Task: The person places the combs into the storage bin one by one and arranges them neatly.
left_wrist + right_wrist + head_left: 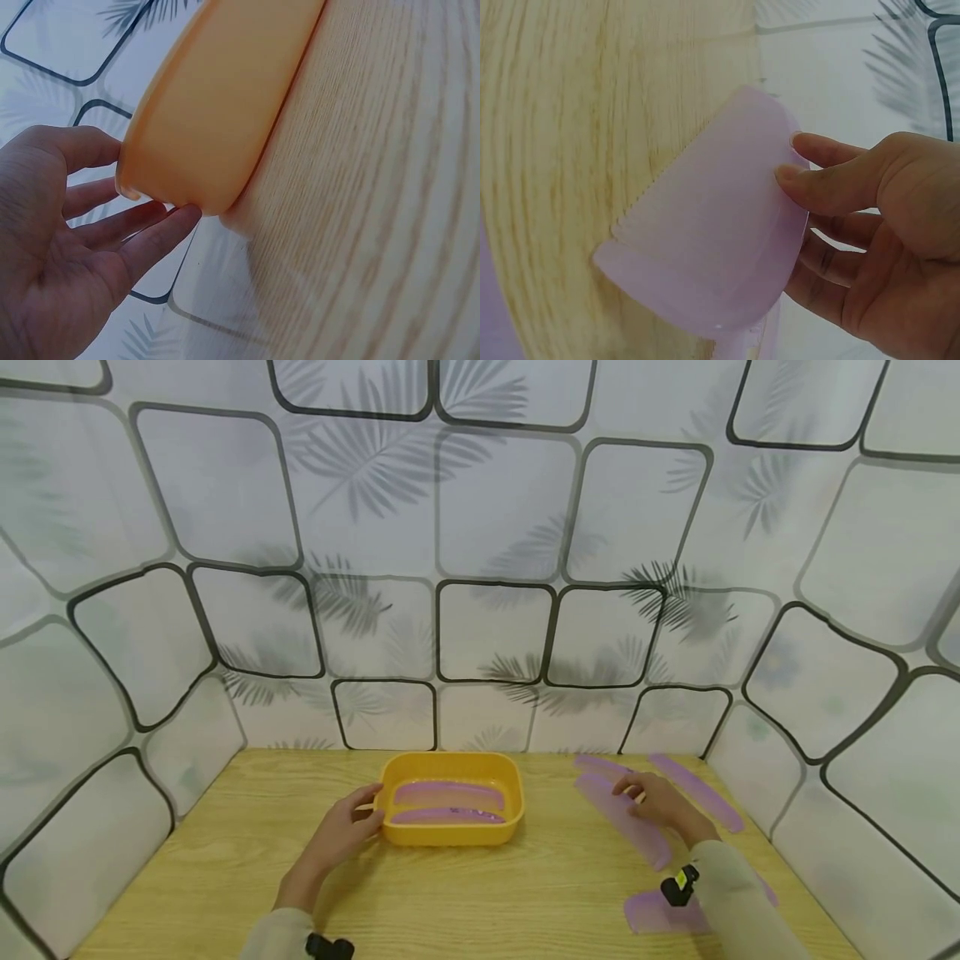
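At the middle of the table stands a yellow plastic basin [450, 836], with two purple combs [448, 794] lying inside it. My left hand [341, 831] holds its left end; in the left wrist view, the fingertips [189, 215] press the outer wall near the rim. Over on the right, my right hand [660, 802] pinches a translucent purple comb [705, 217] near its end, between thumb and finger. This comb is seen steeply end-on in the right wrist view, its fine teeth facing the wood.
Around the right hand lie more purple combs: one [697, 792] by the right side, one [596, 766] behind the hand, and one [660, 914] partly under the right sleeve. Patterned curtain walls [495, 635] border the wooden table [555, 885] at the back and sides.
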Available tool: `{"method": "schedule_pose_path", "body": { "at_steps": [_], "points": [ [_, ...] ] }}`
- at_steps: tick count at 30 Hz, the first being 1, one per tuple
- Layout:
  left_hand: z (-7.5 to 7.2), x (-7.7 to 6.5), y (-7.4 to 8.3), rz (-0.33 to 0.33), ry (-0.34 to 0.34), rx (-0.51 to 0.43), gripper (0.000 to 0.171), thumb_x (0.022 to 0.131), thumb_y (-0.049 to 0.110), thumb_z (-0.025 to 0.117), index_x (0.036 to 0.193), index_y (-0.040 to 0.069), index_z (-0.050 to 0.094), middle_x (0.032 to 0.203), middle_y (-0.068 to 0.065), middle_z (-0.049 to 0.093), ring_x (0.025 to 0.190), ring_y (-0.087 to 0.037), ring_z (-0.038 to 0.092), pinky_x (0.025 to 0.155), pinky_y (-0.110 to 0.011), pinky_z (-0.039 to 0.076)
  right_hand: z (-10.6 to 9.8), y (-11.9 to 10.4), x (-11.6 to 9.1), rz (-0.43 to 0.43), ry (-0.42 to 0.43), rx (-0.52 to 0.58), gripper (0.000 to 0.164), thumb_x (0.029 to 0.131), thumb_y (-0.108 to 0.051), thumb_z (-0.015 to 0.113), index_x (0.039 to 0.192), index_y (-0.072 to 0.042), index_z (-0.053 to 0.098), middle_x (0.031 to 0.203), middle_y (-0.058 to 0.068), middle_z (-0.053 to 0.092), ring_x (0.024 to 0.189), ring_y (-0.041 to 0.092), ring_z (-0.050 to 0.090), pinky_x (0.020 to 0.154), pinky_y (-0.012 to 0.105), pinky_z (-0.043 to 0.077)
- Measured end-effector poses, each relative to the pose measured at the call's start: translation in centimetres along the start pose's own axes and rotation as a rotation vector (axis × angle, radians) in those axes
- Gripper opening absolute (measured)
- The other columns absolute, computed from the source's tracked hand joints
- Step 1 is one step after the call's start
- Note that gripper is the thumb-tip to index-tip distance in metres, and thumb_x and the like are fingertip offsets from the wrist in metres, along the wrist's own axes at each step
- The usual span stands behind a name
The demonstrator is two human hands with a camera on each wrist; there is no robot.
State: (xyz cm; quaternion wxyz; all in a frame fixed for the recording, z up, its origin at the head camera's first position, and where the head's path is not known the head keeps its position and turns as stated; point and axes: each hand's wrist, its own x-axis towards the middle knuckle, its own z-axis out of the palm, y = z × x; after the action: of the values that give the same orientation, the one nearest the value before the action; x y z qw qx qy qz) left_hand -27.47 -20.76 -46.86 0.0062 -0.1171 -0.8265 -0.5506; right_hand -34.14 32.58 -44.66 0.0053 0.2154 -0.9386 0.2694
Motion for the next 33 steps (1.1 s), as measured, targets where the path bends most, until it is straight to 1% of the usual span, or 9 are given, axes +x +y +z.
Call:
{"method": "schedule_pose_path", "body": {
  "at_steps": [6, 10, 13, 17, 24, 29, 32, 33],
  "points": [
    [0.0, 0.0, 0.1, -0.005, 0.001, -0.002, 0.055, 0.104, 0.008, 0.058, 0.153, -0.010, 0.039, 0.149, -0.038, 0.046, 0.129, -0.048, 0.059, 0.093, -0.038, 0.063, -0.2, 0.4, 0.4, 0.017, -0.008, -0.055, 0.029, 0.083, 0.006, 0.069, 0.109, -0.003, 0.073, 0.108, 0.023, 0.073, 0.098, 0.039, 0.069, 0.070, 0.037, 0.055],
    [0.0, 0.0, 0.1, -0.009, 0.000, -0.001, 0.055, 0.104, 0.008, 0.059, 0.153, -0.010, 0.039, 0.149, -0.037, 0.046, 0.129, -0.048, 0.060, 0.093, -0.038, 0.063, -0.6, 0.3, 0.7, -0.010, -0.008, -0.056, 0.030, 0.082, 0.007, 0.069, 0.109, -0.004, 0.074, 0.108, 0.023, 0.073, 0.097, 0.037, 0.069, 0.066, 0.031, 0.053],
    [0.0, 0.0, 0.1, -0.011, -0.003, 0.001, 0.056, 0.104, 0.008, 0.059, 0.153, -0.010, 0.039, 0.150, -0.037, 0.046, 0.130, -0.048, 0.059, 0.093, -0.038, 0.063, -0.9, -0.1, 0.8, -0.028, -0.007, -0.039, 0.029, 0.084, 0.008, 0.069, 0.110, -0.003, 0.074, 0.107, 0.024, 0.073, 0.094, 0.035, 0.069, 0.064, 0.029, 0.052],
    [0.0, 0.0, 0.1, -0.008, -0.001, 0.001, 0.056, 0.104, 0.008, 0.059, 0.153, -0.010, 0.039, 0.150, -0.037, 0.046, 0.129, -0.048, 0.059, 0.093, -0.039, 0.063, -1.1, -0.4, 1.0, -0.056, 0.003, -0.046, 0.026, 0.085, 0.007, 0.070, 0.109, -0.001, 0.073, 0.106, 0.025, 0.073, 0.091, 0.034, 0.070, 0.065, 0.030, 0.054],
    [0.1, -0.2, 0.2, -0.001, -0.006, 0.000, 0.056, 0.105, 0.009, 0.058, 0.154, -0.010, 0.038, 0.151, -0.037, 0.045, 0.129, -0.047, 0.059, 0.093, -0.037, 0.063, -1.4, -1.0, 1.6, -0.084, 0.002, -0.058, 0.024, 0.085, 0.006, 0.069, 0.108, -0.001, 0.074, 0.105, 0.021, 0.074, 0.090, 0.031, 0.069, 0.068, 0.031, 0.055],
    [0.1, -0.2, 0.2, -0.004, -0.002, -0.012, 0.056, 0.105, 0.009, 0.059, 0.154, -0.010, 0.038, 0.150, -0.037, 0.045, 0.130, -0.047, 0.059, 0.093, -0.038, 0.063, -1.5, -1.4, 2.1, -0.100, 0.003, -0.031, 0.025, 0.085, 0.008, 0.069, 0.107, 0.000, 0.074, 0.105, 0.020, 0.072, 0.093, 0.031, 0.067, 0.070, 0.032, 0.057],
    [0.0, -0.2, 0.2, 0.002, 0.000, -0.008, 0.056, 0.104, 0.009, 0.059, 0.153, -0.010, 0.038, 0.150, -0.037, 0.045, 0.129, -0.048, 0.059, 0.093, -0.038, 0.063, -1.6, -1.7, 2.5, -0.092, -0.008, -0.020, 0.025, 0.086, 0.009, 0.068, 0.109, -0.001, 0.074, 0.107, 0.018, 0.071, 0.096, 0.029, 0.067, 0.072, 0.032, 0.059],
    [0.0, -0.2, 0.2, 0.003, 0.001, -0.007, 0.056, 0.104, 0.009, 0.059, 0.153, -0.010, 0.038, 0.150, -0.037, 0.046, 0.129, -0.048, 0.059, 0.093, -0.038, 0.063, -1.6, -1.9, 2.6, -0.092, -0.017, -0.013, 0.025, 0.087, 0.008, 0.068, 0.109, -0.001, 0.074, 0.107, 0.018, 0.071, 0.095, 0.028, 0.066, 0.072, 0.031, 0.058]
  ]
}}
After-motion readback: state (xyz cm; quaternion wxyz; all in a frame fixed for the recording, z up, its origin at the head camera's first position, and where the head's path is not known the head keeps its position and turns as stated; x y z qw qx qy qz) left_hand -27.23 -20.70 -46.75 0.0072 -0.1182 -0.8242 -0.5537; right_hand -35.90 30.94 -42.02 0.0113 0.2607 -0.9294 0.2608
